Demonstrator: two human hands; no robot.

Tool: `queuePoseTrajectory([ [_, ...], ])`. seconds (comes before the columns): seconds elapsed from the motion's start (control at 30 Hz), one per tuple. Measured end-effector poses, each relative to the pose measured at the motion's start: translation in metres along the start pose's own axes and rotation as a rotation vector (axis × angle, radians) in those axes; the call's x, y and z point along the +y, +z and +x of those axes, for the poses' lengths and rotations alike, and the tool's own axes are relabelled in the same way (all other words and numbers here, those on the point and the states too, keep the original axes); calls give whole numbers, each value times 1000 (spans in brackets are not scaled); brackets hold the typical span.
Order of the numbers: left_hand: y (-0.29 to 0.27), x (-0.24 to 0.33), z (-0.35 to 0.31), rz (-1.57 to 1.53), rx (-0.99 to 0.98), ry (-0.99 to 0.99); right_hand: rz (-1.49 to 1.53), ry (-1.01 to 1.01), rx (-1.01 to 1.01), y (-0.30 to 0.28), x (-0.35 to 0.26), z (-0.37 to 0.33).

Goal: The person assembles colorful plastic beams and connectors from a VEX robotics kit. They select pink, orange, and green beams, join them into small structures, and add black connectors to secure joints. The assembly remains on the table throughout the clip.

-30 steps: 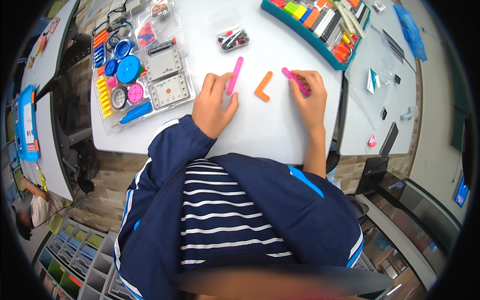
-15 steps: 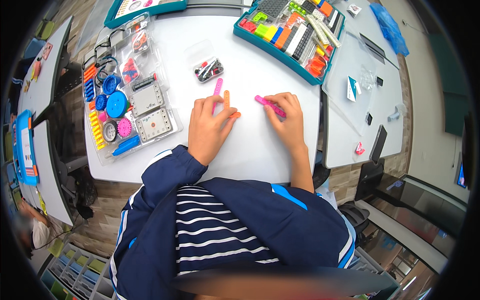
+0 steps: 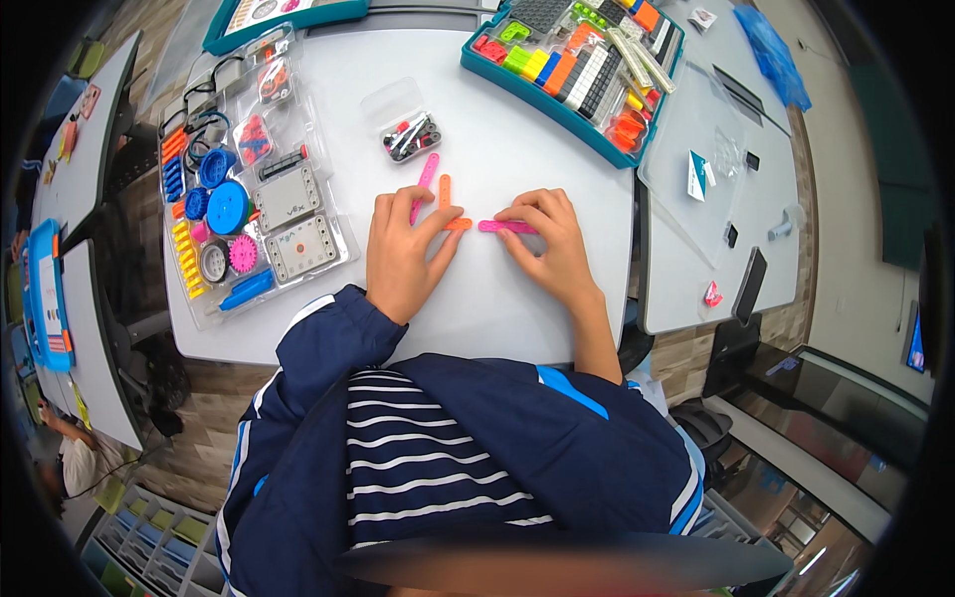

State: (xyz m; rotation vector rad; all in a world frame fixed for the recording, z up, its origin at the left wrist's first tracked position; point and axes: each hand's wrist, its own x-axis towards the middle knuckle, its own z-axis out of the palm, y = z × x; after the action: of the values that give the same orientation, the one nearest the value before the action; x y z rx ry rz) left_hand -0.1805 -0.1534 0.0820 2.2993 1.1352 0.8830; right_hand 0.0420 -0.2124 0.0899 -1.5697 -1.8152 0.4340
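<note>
My left hand [image 3: 406, 254] is closed on an orange angled plastic beam [image 3: 445, 189], its thumb and forefinger at the short foot of the piece. A pink perforated beam [image 3: 428, 174] stands slanted just left of the orange upright. Its lower end is hidden behind my left fingers, so I cannot tell whether the two are joined. With thumb and fingers, my right hand [image 3: 552, 244] pinches a second pink beam [image 3: 490, 226]. That beam lies nearly level, its left end a small gap away from the orange foot.
A small clear box [image 3: 411, 139] of black, red and white connectors sits beyond my hands. To the left lies a clear tray [image 3: 343, 234] with wheels, gears and grey modules. A teal case [image 3: 557, 107] of colourful parts stands at the back right. Another table [image 3: 686, 289] adjoins on the right.
My right hand has moved left with its pink beam, which has turned from slanting to nearly level and come close to the orange beam. My left hand has barely shifted.
</note>
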Motion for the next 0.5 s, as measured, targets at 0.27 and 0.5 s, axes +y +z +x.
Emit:
queuePoseTrajectory([
  [0.27,-1,-2,0,1,23,-10,10,-42,-73,6,-7,1],
  [0.5,-3,-3,0,-14,59,30,-13,-67,-15,8,-1,1],
])
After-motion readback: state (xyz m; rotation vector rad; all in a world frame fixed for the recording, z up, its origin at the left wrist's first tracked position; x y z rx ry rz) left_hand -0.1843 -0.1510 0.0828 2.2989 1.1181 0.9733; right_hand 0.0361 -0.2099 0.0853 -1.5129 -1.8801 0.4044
